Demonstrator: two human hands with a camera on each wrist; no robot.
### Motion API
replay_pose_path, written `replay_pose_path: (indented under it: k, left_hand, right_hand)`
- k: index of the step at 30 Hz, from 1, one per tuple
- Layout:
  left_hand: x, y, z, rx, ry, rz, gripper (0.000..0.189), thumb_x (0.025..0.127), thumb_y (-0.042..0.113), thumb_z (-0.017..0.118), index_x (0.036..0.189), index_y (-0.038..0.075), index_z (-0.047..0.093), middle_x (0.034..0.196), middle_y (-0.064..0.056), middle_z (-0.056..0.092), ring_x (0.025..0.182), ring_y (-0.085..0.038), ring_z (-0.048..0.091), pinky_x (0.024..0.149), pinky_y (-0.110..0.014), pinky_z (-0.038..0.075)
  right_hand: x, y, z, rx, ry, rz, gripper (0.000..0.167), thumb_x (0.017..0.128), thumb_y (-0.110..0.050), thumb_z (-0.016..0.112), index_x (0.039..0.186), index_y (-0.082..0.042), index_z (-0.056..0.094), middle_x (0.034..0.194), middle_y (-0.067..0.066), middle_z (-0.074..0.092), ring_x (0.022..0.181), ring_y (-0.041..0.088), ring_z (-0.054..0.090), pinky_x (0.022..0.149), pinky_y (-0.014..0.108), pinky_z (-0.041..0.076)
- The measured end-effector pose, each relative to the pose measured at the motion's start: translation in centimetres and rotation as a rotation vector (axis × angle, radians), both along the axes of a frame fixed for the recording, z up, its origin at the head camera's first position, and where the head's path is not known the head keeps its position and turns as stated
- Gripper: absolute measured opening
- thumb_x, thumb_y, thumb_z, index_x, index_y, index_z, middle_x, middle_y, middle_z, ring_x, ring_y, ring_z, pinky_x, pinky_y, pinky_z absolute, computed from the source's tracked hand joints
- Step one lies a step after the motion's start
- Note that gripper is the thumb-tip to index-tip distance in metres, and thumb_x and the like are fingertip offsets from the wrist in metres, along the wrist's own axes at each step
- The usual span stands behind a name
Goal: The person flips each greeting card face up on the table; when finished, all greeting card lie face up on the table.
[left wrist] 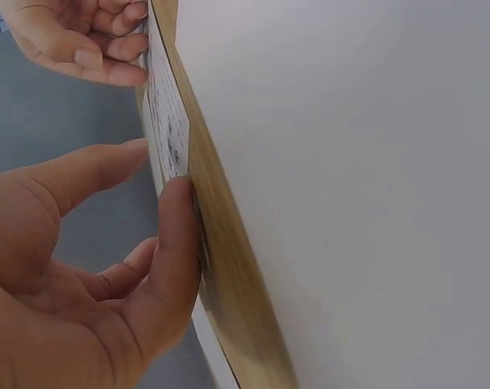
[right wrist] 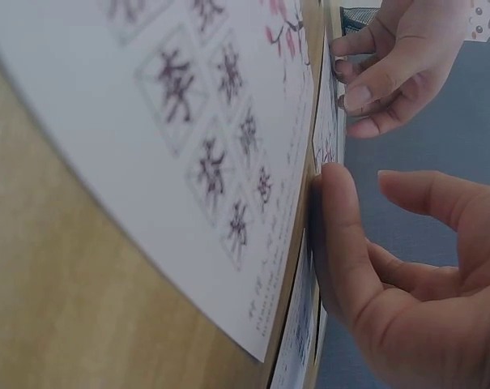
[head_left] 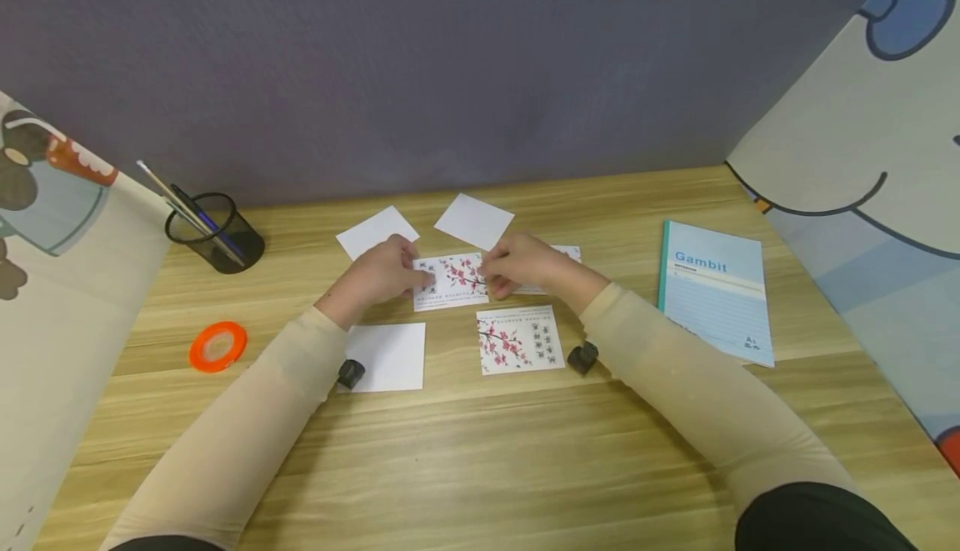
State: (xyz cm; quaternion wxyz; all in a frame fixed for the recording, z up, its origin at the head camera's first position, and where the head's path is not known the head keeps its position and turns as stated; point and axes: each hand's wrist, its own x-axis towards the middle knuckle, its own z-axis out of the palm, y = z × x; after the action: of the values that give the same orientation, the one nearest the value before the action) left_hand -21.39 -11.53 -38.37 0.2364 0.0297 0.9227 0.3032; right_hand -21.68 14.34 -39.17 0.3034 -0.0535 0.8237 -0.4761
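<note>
A white card (head_left: 459,272) printed with red blossoms and dark characters lies flat between the hands. My left hand (head_left: 381,274) touches its left end, thumb and forefinger standing apart in the left wrist view. At its right end my right hand (head_left: 525,263) rests its fingertips, also with a gap between thumb and forefinger in the right wrist view. A second printed card (head_left: 567,252) is partly hidden under the right hand. Nearer the person lie another blossom card (head_left: 520,341) and a blank white card (head_left: 386,357). Two more blank cards (head_left: 474,219) lie behind.
An orange tape roll (head_left: 217,346) lies on the left of the wooden table (head_left: 465,468). Behind it stands a black mesh cup (head_left: 225,242) with pens and brushes. A blue Gambit notebook (head_left: 716,293) lies at the right. A grey panel (head_left: 450,76) borders the back.
</note>
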Motion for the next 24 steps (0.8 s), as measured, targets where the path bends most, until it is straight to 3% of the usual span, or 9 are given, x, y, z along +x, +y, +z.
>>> replay_pose_path:
  k: [8, 9, 12, 14, 16, 18, 20, 24]
  left_hand:
    - [-0.9, 0.7, 0.0, -0.078, 0.168, -0.072, 0.058, 0.101, 0.044, 0.07, 0.139, 0.004, 0.055, 0.133, -0.014, 0.068, 0.115, -0.03, 0.065, 0.105, -0.05, 0.054]
    - [-1.1, 0.8, 0.0, -0.073, 0.192, -0.079, 0.056, 0.101, 0.044, 0.069, 0.138, 0.004, 0.056, 0.13, -0.013, 0.069, 0.113, -0.029, 0.065, 0.103, -0.048, 0.054]
    - [-1.9, 1.3, -0.1, -0.033, 0.219, -0.084, 0.04, 0.102, 0.041, 0.07, 0.113, 0.004, 0.058, 0.098, -0.008, 0.063, 0.086, -0.023, 0.057, 0.079, -0.04, 0.051]
    - [-2.4, 1.5, -0.1, -0.022, 0.237, -0.08, 0.037, 0.102, 0.039, 0.07, 0.106, 0.005, 0.057, 0.091, -0.004, 0.055, 0.081, -0.02, 0.052, 0.075, -0.037, 0.048]
    - [-3.0, 1.6, -0.1, 0.0, 0.228, -0.072, 0.038, 0.103, 0.038, 0.07, 0.108, 0.004, 0.057, 0.094, -0.006, 0.055, 0.085, -0.023, 0.054, 0.079, -0.04, 0.052]
    - [-3.5, 1.5, -0.1, 0.019, 0.223, -0.056, 0.047, 0.102, 0.039, 0.071, 0.128, 0.002, 0.059, 0.115, -0.01, 0.063, 0.107, -0.028, 0.062, 0.098, -0.047, 0.056]
    - [-3.9, 1.5, -0.1, 0.041, 0.232, -0.044, 0.058, 0.101, 0.04, 0.073, 0.141, 0.002, 0.055, 0.131, -0.012, 0.062, 0.122, -0.03, 0.059, 0.111, -0.051, 0.052]
    - [-4.6, 1.8, -0.1, 0.062, 0.241, -0.008, 0.061, 0.097, 0.043, 0.077, 0.139, 0.003, 0.057, 0.132, -0.014, 0.061, 0.12, -0.031, 0.058, 0.11, -0.05, 0.051]
  right_hand:
    - [0.0, 0.5, 0.3, -0.04, -0.007, -0.014, 0.032, 0.106, -0.016, 0.065, 0.131, 0.004, 0.067, 0.116, 0.019, 0.072, 0.092, 0.022, 0.073, 0.088, 0.034, 0.067]
    - [0.0, 0.6, 0.4, -0.043, -0.005, -0.019, 0.032, 0.106, -0.016, 0.065, 0.132, 0.004, 0.067, 0.118, 0.02, 0.072, 0.092, 0.023, 0.073, 0.089, 0.035, 0.067]
    - [-0.2, 0.9, 0.7, -0.033, 0.003, -0.045, 0.035, 0.106, -0.016, 0.064, 0.136, 0.003, 0.064, 0.123, 0.022, 0.072, 0.093, 0.022, 0.075, 0.091, 0.035, 0.066]
    - [-0.3, 1.0, 1.0, -0.027, 0.013, -0.066, 0.039, 0.106, -0.017, 0.064, 0.14, 0.004, 0.061, 0.127, 0.023, 0.072, 0.093, 0.023, 0.076, 0.092, 0.036, 0.066]
    - [-0.5, 1.2, 1.2, -0.03, 0.015, -0.09, 0.044, 0.106, -0.018, 0.065, 0.144, 0.004, 0.057, 0.129, 0.024, 0.07, 0.095, 0.023, 0.075, 0.094, 0.037, 0.066]
    - [-0.7, 1.3, 1.5, -0.041, 0.018, -0.109, 0.048, 0.107, -0.018, 0.065, 0.148, 0.005, 0.053, 0.132, 0.025, 0.069, 0.097, 0.025, 0.075, 0.096, 0.038, 0.065]
    - [-0.9, 1.5, 1.7, -0.058, 0.014, -0.128, 0.051, 0.107, -0.018, 0.065, 0.15, 0.005, 0.05, 0.135, 0.025, 0.066, 0.103, 0.029, 0.075, 0.098, 0.038, 0.064]
    - [-1.4, 2.0, 1.8, -0.08, 0.02, -0.162, 0.056, 0.107, -0.019, 0.064, 0.154, 0.006, 0.045, 0.143, 0.024, 0.062, 0.116, 0.037, 0.073, 0.104, 0.041, 0.062]
